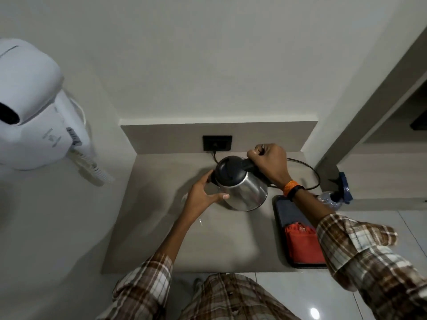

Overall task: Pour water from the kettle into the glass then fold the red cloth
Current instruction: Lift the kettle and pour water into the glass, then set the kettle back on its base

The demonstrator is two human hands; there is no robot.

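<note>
Dim, even indoor light, greyish cast. Soft shadow on counter [161,245] left of and below kettle [242,192]. Muted highlights on kettle's steel body; small bright glare spot on floor tile [314,312] at bottom edge. Strong wide-angle distortion: wall lines bow toward edges. Hair dryer [34,107] at left and plaid sleeves [360,250] slightly soft.
</note>
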